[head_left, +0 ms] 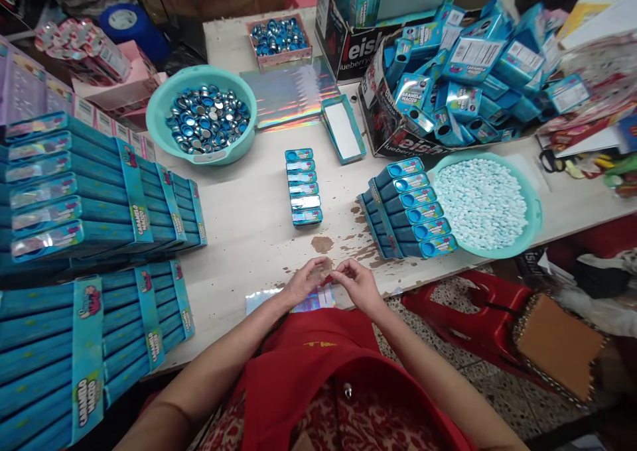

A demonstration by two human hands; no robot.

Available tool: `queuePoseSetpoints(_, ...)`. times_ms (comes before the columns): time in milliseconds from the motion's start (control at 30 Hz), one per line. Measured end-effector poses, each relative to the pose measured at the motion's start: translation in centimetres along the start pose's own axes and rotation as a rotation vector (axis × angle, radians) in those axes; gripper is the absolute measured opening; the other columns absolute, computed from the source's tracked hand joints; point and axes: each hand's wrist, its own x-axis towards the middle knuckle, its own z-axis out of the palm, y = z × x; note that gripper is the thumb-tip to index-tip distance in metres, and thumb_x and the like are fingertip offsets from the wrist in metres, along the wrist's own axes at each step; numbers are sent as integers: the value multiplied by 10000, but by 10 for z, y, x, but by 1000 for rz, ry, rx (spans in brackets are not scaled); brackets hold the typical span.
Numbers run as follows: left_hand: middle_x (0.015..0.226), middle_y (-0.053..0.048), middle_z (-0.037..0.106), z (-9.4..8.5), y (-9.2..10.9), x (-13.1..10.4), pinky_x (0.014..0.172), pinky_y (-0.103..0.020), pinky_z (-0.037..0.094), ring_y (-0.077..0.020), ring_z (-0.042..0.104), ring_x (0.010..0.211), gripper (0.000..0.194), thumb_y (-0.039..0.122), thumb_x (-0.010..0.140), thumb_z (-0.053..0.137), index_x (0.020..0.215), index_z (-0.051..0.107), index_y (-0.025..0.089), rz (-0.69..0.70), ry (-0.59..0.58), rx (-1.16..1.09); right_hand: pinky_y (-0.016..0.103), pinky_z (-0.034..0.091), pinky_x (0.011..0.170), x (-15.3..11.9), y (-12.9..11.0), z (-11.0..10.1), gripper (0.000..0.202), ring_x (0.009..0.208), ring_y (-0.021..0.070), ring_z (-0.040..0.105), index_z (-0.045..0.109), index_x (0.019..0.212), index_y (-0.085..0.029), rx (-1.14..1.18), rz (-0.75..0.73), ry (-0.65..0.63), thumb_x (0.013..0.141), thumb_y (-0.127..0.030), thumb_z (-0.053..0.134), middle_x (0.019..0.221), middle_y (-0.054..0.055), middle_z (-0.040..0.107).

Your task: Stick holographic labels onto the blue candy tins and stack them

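Near the table's front edge, my left hand [307, 280] and my right hand [356, 282] meet with fingertips pinched round something too small to make out. Under them lies a shiny holographic sheet [321, 297]. A column of small blue boxes [304, 189] stands beyond my hands, mid-table. To the right, a banded stack of blue boxes [409, 211] touches a teal basin [533, 222] of pale candies [480, 202]. At the back left a second teal basin [158, 114] holds blue and silver caps [209, 116].
Tall stacks of banded blue packs [99, 186] fill the left side. A pink tray of caps [256, 50], a shallow teal tray [343, 129] and a carton heaped with blue boxes [378, 123] stand farther back. A red stool [448, 305] is at the lower right.
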Motion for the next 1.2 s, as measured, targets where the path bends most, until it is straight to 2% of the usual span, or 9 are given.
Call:
queuePoseSetpoints(67,873,-55,670,-2,12,5,721,-283,470,-173,621,805,320,446,765,567,918,574,166,-49,-45,-163,256,418,570,12,-12,1,272,575,129,512,537,665,-198,80,0,46,664,-425,686,601,-25,560)
queuePoseSetpoints(167,576,6,583,-21,35,21,531,-241,418,-121,554,517,300,453,781,513,746,548,158,-138,-25,-169,261,428,594,40,-26,11,257,597,128,510,543,669,-192,108,-46,160,664,-406,685,622,-23,552)
queuePoseSetpoints(400,530,59,544,-130,94,100,488,-212,380,-99,487,468,147,289,757,529,858,483,193,137,212,84,302,459,745,160,-81,53,224,825,167,513,608,704,-180,50,-259,411,661,-395,651,909,46,543)
queuePoseSetpoints(567,493,71,517,-188,116,163,459,-196,329,-87,450,432,126,144,725,470,823,413,200,107,228,122,354,406,872,242,-115,70,143,910,208,497,626,657,-184,-106,-205,481,641,-323,657,910,61,547)
queuePoseSetpoints(667,492,75,501,-200,116,184,478,-197,326,-87,437,454,180,74,695,424,815,388,203,84,189,167,363,410,876,268,-114,73,101,914,224,495,612,610,-201,-184,-181,515,630,-293,648,914,75,547)
queuePoseSetpoints(800,459,75,457,-200,108,198,468,-197,300,-88,407,448,202,31,670,392,783,384,199,5,172,144,347,427,838,285,-99,75,89,818,202,516,569,568,-204,-215,-135,543,614,-248,631,889,65,554)
queuePoseSetpoints(900,449,75,443,-198,101,200,438,-187,274,-78,383,415,201,28,677,409,788,394,195,-52,187,-6,332,435,779,290,-95,75,120,748,186,528,545,569,-205,-248,-62,528,609,-260,643,841,51,568)
queuePoseSetpoints(1033,513,49,501,-203,98,199,461,-174,351,-67,447,445,173,66,690,522,791,438,179,-185,149,-221,318,435,686,292,-99,70,204,691,180,532,533,689,-204,-237,21,494,569,-270,685,796,34,580)
queuePoseSetpoints(1200,578,1,577,-216,104,206,445,-174,376,-66,486,447,129,96,659,631,746,547,140,-303,129,-171,310,420,699,294,-99,65,298,726,177,537,506,794,-213,-242,-10,459,566,-283,683,831,15,580)
